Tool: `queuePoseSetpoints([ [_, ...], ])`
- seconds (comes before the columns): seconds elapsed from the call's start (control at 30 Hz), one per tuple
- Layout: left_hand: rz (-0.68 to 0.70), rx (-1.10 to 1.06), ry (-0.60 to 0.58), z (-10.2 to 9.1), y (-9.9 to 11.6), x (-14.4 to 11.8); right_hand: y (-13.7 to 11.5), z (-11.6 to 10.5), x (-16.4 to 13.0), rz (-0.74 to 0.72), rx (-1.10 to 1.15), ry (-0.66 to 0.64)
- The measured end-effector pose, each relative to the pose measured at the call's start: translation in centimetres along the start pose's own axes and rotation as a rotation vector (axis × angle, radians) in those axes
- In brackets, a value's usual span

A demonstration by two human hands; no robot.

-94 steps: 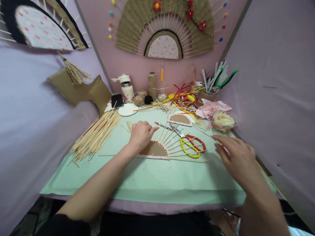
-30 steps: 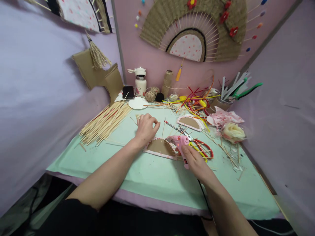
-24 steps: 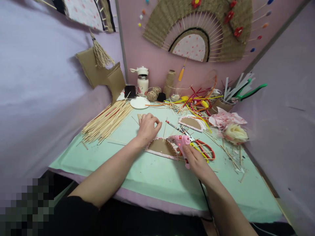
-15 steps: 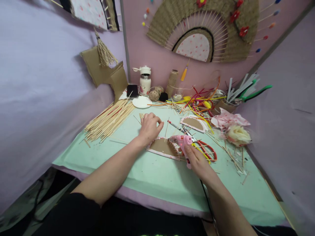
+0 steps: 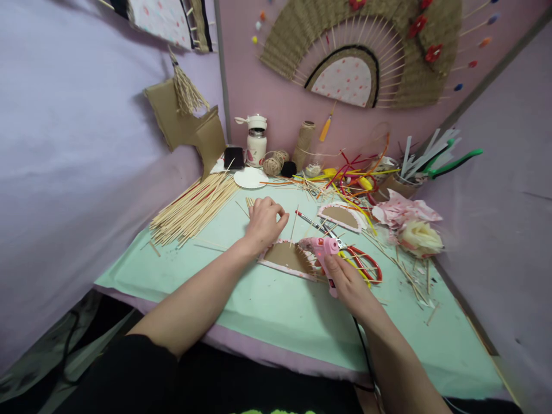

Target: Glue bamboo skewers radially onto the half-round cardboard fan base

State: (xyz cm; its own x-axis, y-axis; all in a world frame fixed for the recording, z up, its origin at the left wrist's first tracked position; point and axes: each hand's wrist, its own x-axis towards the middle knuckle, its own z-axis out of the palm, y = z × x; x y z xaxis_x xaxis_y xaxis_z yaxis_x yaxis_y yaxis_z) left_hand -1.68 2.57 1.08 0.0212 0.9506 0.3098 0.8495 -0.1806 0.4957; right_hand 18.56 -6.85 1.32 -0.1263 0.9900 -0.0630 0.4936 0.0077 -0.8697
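My right hand is wrapped round the handle of a pink hot glue gun. The gun's nozzle points left, at the curved upper edge of a half-round cardboard piece with a pink-and-white border. Thin sticks fan out from that edge on the right, and one stick stands out near the nozzle. Over the cardboard's upper left corner is my left hand, its fingers curled and closed; what they hold, if anything, is hidden. A few stick ends show just behind it.
A heap of bamboo sticks lies left. Red-handled scissors, a second half-round cardboard piece and crumpled fabric are on the right. Along the back stand a white bottle, twine and a holder of glue sticks.
The whole view has shifted slightly. Both hands, the glue gun and the cardboard piece keep nearly the same places relative to each other.
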Motion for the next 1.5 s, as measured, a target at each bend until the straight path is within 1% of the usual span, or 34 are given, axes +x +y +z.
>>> queuePoseSetpoints([
  [0.13, 0.008, -0.004, 0.003, 0.0, -0.1, 0.0, -0.1, -0.1, -0.3, 0.008, 0.003, -0.018],
  [0.3, 0.005, -0.001, -0.002, 0.0, -0.1, 0.0, 0.0, -0.1, -0.5, -0.015, -0.039, -0.003],
  [0.5, -0.007, 0.005, -0.011, -0.1, 0.0, 0.0, 0.3, 0.0, -0.5, 0.023, -0.06, -0.034],
  [0.73, -0.011, 0.008, -0.025, -0.3, 0.0, 0.0, 0.0, -0.1, -0.6, 0.025, -0.083, -0.057],
  [0.97, -0.015, 0.008, -0.029, -0.2, 0.0, 0.1, 0.0, -0.1, -0.8, 0.052, -0.047, -0.051],
  [1.23, -0.019, 0.005, -0.025, -0.1, -0.1, 0.1, -0.7, -0.5, -1.1, 0.115, 0.035, -0.086],
  [1.3, -0.014, 0.002, -0.014, 0.1, -0.2, 0.1, -0.7, -0.9, -1.4, 0.115, 0.048, -0.066],
  [1.4, -0.006, -0.008, 0.006, 0.2, -0.4, 0.0, -0.7, -1.8, -2.4, 0.06, 0.031, -0.006],
  [1.5, -0.005, -0.015, 0.017, 0.4, -0.6, 0.0, -0.4, -3.1, -4.1, -0.012, -0.013, 0.103],
])
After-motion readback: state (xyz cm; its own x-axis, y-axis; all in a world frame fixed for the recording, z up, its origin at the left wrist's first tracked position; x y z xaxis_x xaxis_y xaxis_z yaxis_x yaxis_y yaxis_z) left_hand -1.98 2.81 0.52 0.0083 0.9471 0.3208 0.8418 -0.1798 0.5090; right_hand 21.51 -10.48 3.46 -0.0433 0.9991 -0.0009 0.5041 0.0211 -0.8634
